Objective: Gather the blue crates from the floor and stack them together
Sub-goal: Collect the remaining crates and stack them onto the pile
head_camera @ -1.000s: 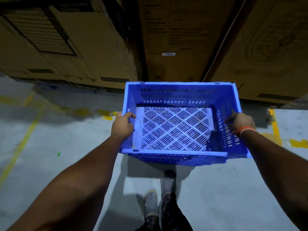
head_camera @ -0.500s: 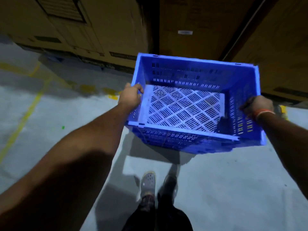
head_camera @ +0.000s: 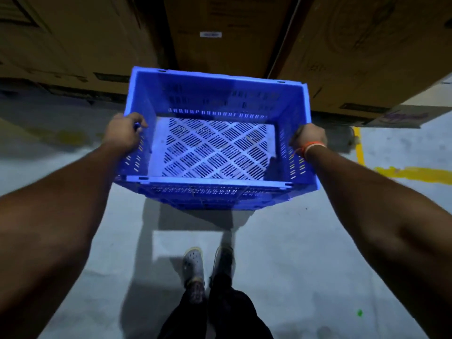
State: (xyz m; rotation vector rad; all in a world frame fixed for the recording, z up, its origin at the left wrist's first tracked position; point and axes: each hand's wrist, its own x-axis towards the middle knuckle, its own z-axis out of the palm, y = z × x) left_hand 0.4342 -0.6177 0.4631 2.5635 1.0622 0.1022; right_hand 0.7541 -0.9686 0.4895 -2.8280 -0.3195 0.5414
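head view: grey concrete floor [head_camera: 305,253]; yellow lines [head_camera: 413,173]; cardboard boxes [head_camera: 367,50]

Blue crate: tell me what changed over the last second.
The blue crate tilted briefly, then levelled, carried along the cardboard boxes. Nothing was let go: left hand and right hand still grip its side walls; it stays empty.

Head view: single wide-angle camera, worn on the person's head.
Faces forward and steeply down; near range. Frame takes in both forearms, a blue crate [head_camera: 215,148] at arm's length, the person's shoes [head_camera: 194,261] on the floor [head_camera: 305,253], cardboard boxes [head_camera: 220,33] along the top edge.
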